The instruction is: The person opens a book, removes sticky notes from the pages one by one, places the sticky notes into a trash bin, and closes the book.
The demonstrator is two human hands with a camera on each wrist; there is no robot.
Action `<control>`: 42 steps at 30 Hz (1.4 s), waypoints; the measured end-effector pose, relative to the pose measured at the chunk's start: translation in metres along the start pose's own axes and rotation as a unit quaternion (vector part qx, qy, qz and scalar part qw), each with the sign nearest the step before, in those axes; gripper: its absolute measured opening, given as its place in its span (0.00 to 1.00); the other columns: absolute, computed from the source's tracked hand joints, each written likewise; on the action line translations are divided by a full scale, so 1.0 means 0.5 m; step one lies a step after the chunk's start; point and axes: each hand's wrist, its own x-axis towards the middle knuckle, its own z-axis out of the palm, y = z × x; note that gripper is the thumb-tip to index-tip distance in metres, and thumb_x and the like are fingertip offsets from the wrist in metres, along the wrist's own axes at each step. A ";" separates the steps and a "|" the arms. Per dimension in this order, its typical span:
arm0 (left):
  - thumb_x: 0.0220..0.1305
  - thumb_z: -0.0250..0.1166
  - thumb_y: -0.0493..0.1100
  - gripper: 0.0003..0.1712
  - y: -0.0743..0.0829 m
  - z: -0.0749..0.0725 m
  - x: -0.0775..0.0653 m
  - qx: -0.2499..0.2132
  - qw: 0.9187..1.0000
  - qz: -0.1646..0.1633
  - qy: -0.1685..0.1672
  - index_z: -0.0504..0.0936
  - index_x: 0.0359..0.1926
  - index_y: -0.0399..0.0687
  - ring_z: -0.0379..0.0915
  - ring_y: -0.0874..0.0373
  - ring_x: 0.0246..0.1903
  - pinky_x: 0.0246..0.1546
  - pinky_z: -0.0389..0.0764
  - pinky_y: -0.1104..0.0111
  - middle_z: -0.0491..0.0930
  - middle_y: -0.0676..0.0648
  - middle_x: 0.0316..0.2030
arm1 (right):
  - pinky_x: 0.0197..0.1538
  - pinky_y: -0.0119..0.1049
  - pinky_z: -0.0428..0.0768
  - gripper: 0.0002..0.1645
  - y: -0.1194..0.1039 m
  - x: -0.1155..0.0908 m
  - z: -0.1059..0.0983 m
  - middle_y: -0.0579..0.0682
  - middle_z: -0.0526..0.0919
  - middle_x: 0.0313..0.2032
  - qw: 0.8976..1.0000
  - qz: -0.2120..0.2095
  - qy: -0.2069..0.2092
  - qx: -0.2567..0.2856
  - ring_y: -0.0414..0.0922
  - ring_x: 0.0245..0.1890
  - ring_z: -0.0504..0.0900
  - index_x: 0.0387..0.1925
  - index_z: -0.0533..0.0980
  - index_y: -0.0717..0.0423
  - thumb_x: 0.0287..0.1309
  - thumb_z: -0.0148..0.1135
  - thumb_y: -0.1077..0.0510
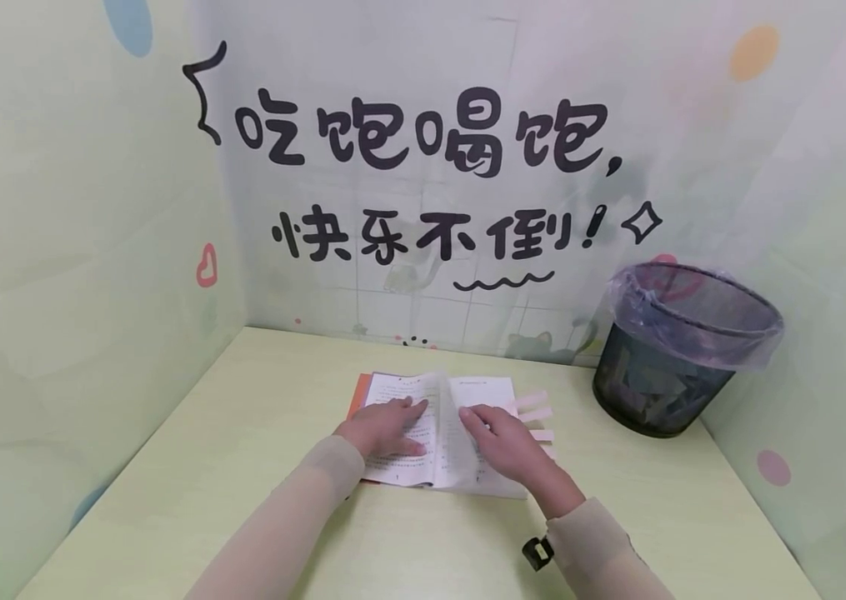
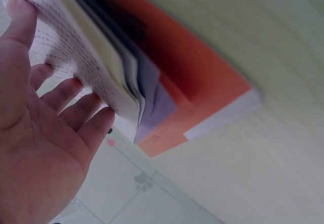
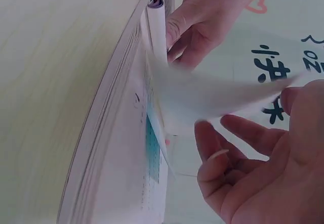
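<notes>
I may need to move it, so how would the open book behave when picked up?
The open book would likely flop, since its lifted page bends freely. Its leaves might fan apart, as gaps show between them above the orange layer.

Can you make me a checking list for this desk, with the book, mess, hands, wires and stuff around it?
Surface: pale tabletop, wood-grain look.
Job's things: book, lying open; pink tabs stick out at its right edge.
Clutter: dark bin at the right, plastic-lined.
Hands: left hand rests on the left page; right hand is at a raised page, grip unclear.
Cables: nothing seen.
Surroundings: pale walls with black writing.
</notes>
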 end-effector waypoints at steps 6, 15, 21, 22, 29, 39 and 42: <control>0.52 0.68 0.70 0.54 -0.002 -0.001 0.003 -0.008 1.000 0.006 0.002 0.54 0.76 0.70 0.50 0.47 0.68 0.64 0.62 0.45 0.53 0.50 0.73 | 0.42 0.47 0.80 0.21 0.012 0.005 0.007 0.52 0.82 0.47 0.996 0.001 -0.030 0.081 0.46 0.38 0.81 0.62 0.74 0.54 0.78 0.44 0.51; 0.56 0.64 0.73 0.52 -0.027 0.000 0.006 -0.014 0.998 0.059 0.021 0.57 0.76 0.62 0.48 0.45 0.69 0.65 0.60 0.46 0.54 0.48 0.73 | 0.57 0.56 0.74 0.12 0.032 0.011 0.027 0.50 0.81 0.51 0.996 -0.086 -0.013 0.011 0.45 0.53 0.75 0.52 0.79 0.55 0.69 0.58 0.62; 0.56 0.65 0.73 0.51 -0.046 -0.003 -0.002 -0.031 0.995 0.085 0.052 0.61 0.74 0.57 0.46 0.50 0.69 0.66 0.59 0.51 0.53 0.48 0.73 | 0.57 0.54 0.73 0.16 0.025 0.014 0.034 0.53 0.80 0.49 0.993 -0.114 0.003 -0.016 0.47 0.50 0.75 0.52 0.79 0.57 0.63 0.64 0.64; 0.56 0.65 0.73 0.51 -0.051 -0.004 -0.004 -0.036 0.994 0.084 0.052 0.62 0.74 0.57 0.45 0.51 0.69 0.67 0.59 0.51 0.53 0.48 0.73 | 0.58 0.54 0.73 0.17 0.023 0.013 0.037 0.54 0.79 0.50 0.993 -0.112 0.003 -0.029 0.48 0.51 0.74 0.54 0.78 0.58 0.64 0.63 0.63; 0.51 0.71 0.71 0.52 -0.095 -0.005 -0.018 -0.066 0.995 0.057 0.039 0.65 0.73 0.57 0.45 0.49 0.69 0.68 0.56 0.48 0.56 0.48 0.72 | 0.65 0.56 0.65 0.34 0.014 -0.002 0.067 0.60 0.65 0.67 0.989 -0.063 -0.057 -0.121 0.57 0.65 0.60 0.72 0.62 0.58 0.71 0.54 0.48; 0.60 0.70 0.53 0.31 -0.149 -0.003 -0.024 -0.120 0.985 0.099 0.075 0.75 0.65 0.60 0.61 0.54 0.61 0.64 0.64 0.50 0.71 0.54 0.62 | 0.65 0.60 0.60 0.37 0.004 -0.018 0.081 0.49 0.57 0.72 0.975 -0.089 -0.124 -0.164 0.61 0.66 0.57 0.74 0.60 0.43 0.69 0.57 0.42; 0.66 0.65 0.44 0.22 -0.159 -0.008 -0.023 -0.118 0.981 0.124 0.093 0.78 0.60 0.55 0.68 0.56 0.52 0.61 0.69 0.53 0.76 0.53 0.53 | 0.64 0.61 0.61 0.35 -0.002 -0.020 0.080 0.48 0.57 0.72 0.968 -0.093 -0.135 -0.189 0.61 0.65 0.58 0.73 0.62 0.40 0.69 0.56 0.39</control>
